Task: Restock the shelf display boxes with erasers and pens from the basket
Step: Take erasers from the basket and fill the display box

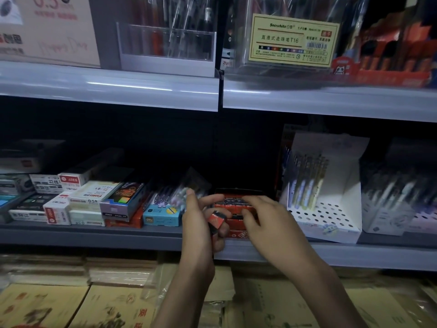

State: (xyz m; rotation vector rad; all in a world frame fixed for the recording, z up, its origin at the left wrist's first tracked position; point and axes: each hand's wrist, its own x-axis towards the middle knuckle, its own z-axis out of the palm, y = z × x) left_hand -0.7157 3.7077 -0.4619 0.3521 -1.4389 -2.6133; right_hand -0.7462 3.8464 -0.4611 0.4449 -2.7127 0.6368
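Note:
A red display box [236, 229] of red-and-black erasers stands at the front of the middle shelf. My left hand [201, 223] is just left of it and grips a few red-and-black erasers [215, 220] in its curled fingers. My right hand [262, 216] reaches over the box from the right, its fingertips curled onto the row of erasers [233, 204] inside. Whether it pinches one is hidden by the fingers. The basket is out of view.
Left of the box lie a blue Deli box [162, 215] and stacked refill boxes [89, 202]. A white perforated pen display [326, 192] stands to the right. The grey shelf edge [354, 256] runs below. Yellow paper packs [82, 304] fill the lower level.

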